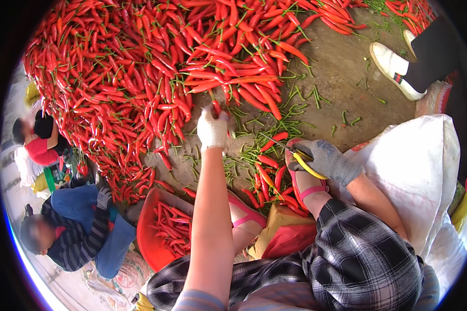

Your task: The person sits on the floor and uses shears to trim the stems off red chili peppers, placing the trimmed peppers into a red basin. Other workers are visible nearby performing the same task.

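Note:
My left hand [213,131], in a white knit glove, reaches to the near edge of a large heap of red chili peppers [120,77]. Its slightly blurred fingers close around one red chili pepper [216,105], whose green stem points away from me. A grey work glove covers my right hand [327,159], which holds scissors [304,161] with yellow handles. Their thin metal blades point up and left, over cut green stems [253,153] strewn on the floor. Several loose red peppers [270,180] lie between my feet, below the blades.
At my left stands a red scoop-shaped container [144,233] with peppers inside. A white woven sack [408,171] is at my right. Two people [78,233] sit along the heap's left side. Another person's white shoe [393,70] rests on the concrete floor [342,70] at upper right.

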Tool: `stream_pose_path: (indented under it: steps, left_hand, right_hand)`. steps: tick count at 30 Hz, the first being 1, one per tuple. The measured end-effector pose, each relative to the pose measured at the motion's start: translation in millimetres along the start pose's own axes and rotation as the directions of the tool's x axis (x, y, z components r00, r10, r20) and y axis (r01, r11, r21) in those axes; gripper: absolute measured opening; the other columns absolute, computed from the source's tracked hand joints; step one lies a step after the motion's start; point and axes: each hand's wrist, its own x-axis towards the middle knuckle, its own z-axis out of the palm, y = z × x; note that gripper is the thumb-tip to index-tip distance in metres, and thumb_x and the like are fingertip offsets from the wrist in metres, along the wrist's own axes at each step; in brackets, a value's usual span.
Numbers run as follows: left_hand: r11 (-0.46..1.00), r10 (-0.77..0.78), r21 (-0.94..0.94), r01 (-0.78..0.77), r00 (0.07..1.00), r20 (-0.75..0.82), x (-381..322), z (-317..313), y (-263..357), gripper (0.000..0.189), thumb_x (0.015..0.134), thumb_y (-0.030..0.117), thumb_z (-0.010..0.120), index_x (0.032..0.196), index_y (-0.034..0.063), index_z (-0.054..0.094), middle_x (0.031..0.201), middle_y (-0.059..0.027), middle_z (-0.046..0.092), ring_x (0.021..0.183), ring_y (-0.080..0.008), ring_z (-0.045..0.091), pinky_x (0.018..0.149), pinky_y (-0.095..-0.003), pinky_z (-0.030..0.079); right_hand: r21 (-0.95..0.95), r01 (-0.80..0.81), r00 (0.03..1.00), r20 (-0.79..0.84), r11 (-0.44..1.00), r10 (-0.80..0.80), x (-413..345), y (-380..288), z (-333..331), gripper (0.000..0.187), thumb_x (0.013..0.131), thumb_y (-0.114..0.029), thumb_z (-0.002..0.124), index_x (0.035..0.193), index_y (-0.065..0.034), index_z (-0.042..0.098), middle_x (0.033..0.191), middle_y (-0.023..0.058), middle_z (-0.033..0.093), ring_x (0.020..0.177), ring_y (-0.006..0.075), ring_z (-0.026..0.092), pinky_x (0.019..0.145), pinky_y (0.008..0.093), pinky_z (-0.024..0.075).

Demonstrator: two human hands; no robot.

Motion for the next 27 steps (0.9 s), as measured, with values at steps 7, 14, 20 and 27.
stream_pose_path:
  steps: [7, 14, 20, 27]
  left_hand:
    - [0.862, -0.01, -0.485, 0.148, 0.961, 0.276, -109, -3, 4, 0.033, 0.088, 0.003, 0.058, 0.12, -0.0002, 0.054, 0.1, -0.0077, 0.062, 0.091, -0.0131, 0.056, 0.083, -0.0273, 0.047]
    - [0.912, 0.178, -0.399, -0.097, 0.969, 0.171, -106, -17, 13, 0.025, 0.083, -0.002, 0.053, 0.108, 0.0, 0.056, 0.091, -0.0102, 0.059, 0.081, -0.0188, 0.056, 0.075, -0.0294, 0.047]
    - [0.962, -0.274, -0.02, 0.274, 0.961, -0.04, -23, 5, 13, 0.039, 0.077, 0.036, 0.07, 0.091, 0.0005, 0.061, 0.088, -0.0172, 0.064, 0.082, -0.0321, 0.063, 0.076, -0.0384, 0.048]
    - [0.969, -0.111, -0.215, 0.119, 0.993, 0.05, -34, 12, 17, 0.024, 0.08, 0.018, 0.07, 0.094, 0.0007, 0.063, 0.074, -0.0126, 0.063, 0.064, -0.0223, 0.056, 0.067, -0.0365, 0.047]
  right_hand:
    - [0.072, 0.031, 0.999, 0.009, 0.997, -0.031, 9, -7, 4, 0.039, 0.074, -0.03, 0.078, 0.096, -0.0036, 0.06, 0.082, 0.0127, 0.064, 0.074, 0.0224, 0.061, 0.071, 0.0347, 0.0481]
    - [0.134, -0.095, 0.99, 0.115, 0.987, 0.079, 16, -17, 13, 0.04, 0.076, -0.03, 0.077, 0.1, -0.0011, 0.061, 0.082, 0.0142, 0.063, 0.073, 0.0123, 0.052, 0.069, 0.0338, 0.046]
    - [0.117, -0.063, 0.997, -0.026, 0.991, 0.067, 18, 4, 13, 0.043, 0.077, -0.038, 0.073, 0.098, -0.0022, 0.062, 0.081, 0.0186, 0.063, 0.07, 0.029, 0.057, 0.066, 0.0395, 0.0464]
    - [-0.025, -0.076, 0.995, -0.064, 0.997, 0.074, 12, 9, 6, 0.046, 0.076, -0.042, 0.071, 0.099, -0.0034, 0.059, 0.086, 0.0227, 0.063, 0.084, 0.0415, 0.06, 0.07, 0.0469, 0.0474]
